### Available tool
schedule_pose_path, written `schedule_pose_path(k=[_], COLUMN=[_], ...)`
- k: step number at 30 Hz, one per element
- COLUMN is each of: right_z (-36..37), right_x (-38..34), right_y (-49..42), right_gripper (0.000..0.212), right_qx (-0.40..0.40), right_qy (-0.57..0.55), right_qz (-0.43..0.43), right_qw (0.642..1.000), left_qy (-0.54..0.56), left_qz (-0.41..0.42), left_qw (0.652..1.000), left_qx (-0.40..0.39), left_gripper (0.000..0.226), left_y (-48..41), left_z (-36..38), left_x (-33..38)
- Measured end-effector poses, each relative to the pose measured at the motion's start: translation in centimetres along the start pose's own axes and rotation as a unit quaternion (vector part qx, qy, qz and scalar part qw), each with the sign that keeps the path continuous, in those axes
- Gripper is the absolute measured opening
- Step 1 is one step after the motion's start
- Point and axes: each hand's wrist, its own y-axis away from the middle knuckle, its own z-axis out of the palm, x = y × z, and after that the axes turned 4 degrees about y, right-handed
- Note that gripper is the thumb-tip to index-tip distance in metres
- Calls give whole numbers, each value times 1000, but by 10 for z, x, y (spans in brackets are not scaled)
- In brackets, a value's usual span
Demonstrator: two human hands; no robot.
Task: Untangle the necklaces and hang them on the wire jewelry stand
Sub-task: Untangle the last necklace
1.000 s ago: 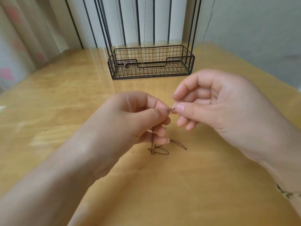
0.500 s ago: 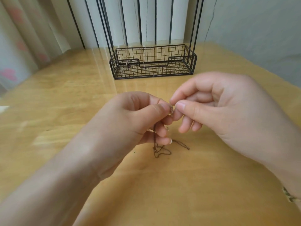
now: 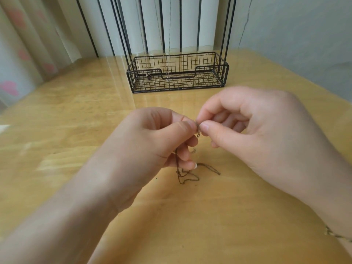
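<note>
forearms [image 3: 76, 206]: bare | right wrist: thin braided bracelet [image 3: 335, 235]

The left forearm [image 3: 66, 216] comes in from the lower left and the right forearm [image 3: 327, 197] from the lower right, converging so that the hands meet fingertip to fingertip. The left hand [image 3: 156, 138], its back turned up, pinches a thin dark metal chain necklace [image 3: 188, 179] between thumb and forefinger. Its other fingers curl under the palm, the little finger lowest. The right hand [image 3: 257, 134] pinches the same chain just beside that grip, thumb tip against forefinger tip, with its remaining fingers curled behind.
</note>
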Motion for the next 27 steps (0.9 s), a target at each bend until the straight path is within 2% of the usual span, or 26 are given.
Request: schedule_pose_path(k=[3,8,12,18,27], right_z=[1,3,3,3,5], right_x=[-3,-5,-6,-4,0], right_y=[1,1,1,0,0], right_gripper=[7,4,5,6,5], right_qx=[11,16,15,14,44], right_qy=[74,123,111,18,85], right_qz=[-31,-33,-28,3,12], right_qw=[997,992,993,1000,995], left_qy=[-29,-79,-98,-119,-133], left_qz=[13,42,64,92,112], left_qw=[999,996,992,988,984], left_qx=[4,26,43,43,37], left_gripper=[13,16,16,13,10], left_y=[0,0,0,-1,1], left_z=[-1,1,2,2,3], left_x=[-2,-3,-2,-3,-2])
